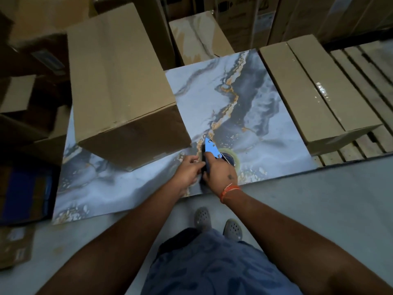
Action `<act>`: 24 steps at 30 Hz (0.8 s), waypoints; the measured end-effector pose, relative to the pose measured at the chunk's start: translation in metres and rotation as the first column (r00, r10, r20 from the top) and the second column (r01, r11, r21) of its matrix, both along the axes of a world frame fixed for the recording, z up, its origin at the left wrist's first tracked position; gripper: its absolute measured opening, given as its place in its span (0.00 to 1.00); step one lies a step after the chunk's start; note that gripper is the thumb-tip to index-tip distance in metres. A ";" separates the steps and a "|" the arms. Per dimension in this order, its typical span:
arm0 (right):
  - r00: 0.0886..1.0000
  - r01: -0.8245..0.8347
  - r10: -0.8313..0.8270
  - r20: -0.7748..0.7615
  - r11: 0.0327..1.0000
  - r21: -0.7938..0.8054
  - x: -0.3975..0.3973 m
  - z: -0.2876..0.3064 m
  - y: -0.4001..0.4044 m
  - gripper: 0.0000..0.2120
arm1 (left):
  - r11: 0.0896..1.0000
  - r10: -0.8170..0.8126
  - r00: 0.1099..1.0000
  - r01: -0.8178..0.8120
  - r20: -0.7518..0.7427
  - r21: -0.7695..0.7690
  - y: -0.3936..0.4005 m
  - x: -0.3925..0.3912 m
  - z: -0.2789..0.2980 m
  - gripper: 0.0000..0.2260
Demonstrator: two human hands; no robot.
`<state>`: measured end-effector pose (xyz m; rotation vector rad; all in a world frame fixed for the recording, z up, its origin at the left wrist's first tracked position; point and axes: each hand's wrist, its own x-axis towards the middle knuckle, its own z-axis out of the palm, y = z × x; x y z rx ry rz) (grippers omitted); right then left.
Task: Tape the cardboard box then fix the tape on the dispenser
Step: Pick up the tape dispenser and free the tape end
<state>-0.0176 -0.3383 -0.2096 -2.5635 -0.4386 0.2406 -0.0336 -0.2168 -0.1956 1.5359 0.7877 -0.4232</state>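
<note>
Dispenser (pixel 211 148) first: we have it up in front of us, over the marbled sheet (pixel 255 99) on the table, just off the near corner of the big box (pixel 119 81). Our right hand (pixel 221 170) has its fingers clamped round the handle, blue plate pointing away from us. Our left hand (pixel 187 170) comes in right beside it, fingers pinched together at the dispenser's near side, though whether they actually hold the tape end we cannot tell; it is too small and dark there.

We judge this to be the fixing step, with the tape roll (pixel 232 158) half hidden behind the right hand. The box top shows no tape that we can make out.

Risks from here: the loose end could fold back and stick to itself or the roll if the pinch slips. The cutter edge sits close to those left fingers. A second box (pixel 319 92) lies well apart to the right.
</note>
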 end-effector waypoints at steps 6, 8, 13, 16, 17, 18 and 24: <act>0.995 0.062 -0.077 0.063 0.976 0.211 -0.007 -0.002 -0.013 0.23 | 0.963 -0.005 0.999 0.015 0.039 -0.268 -0.004 0.014 -0.002 0.19; 0.982 0.162 -0.181 0.046 0.950 0.268 -0.007 0.002 -0.015 0.21 | 0.949 -0.026 0.995 0.055 0.097 -0.310 -0.005 0.020 0.000 0.21; 0.949 0.291 -0.315 0.019 0.897 0.332 0.001 0.008 -0.005 0.28 | 0.954 -0.183 0.913 0.254 0.364 -0.158 0.002 0.042 -0.002 0.34; 0.944 0.309 -0.329 -0.007 0.880 0.361 0.006 0.009 0.002 0.34 | 0.935 -0.344 0.807 0.340 0.480 0.098 0.009 0.048 -0.001 0.36; 0.950 0.292 -0.312 -0.005 0.882 0.369 0.006 0.009 0.002 0.34 | 0.920 -0.388 0.773 0.357 0.502 0.161 0.011 0.049 0.000 0.36; 0.958 0.266 -0.286 -0.001 0.887 0.378 0.005 0.009 0.002 0.33 | 0.905 -0.423 0.740 0.368 0.523 0.211 0.013 0.049 0.000 0.35; 0.977 0.199 -0.211 -0.019 0.881 0.428 0.007 0.007 -0.001 0.28 | 0.844 -0.536 0.648 0.389 0.542 0.370 0.026 0.058 -0.002 0.28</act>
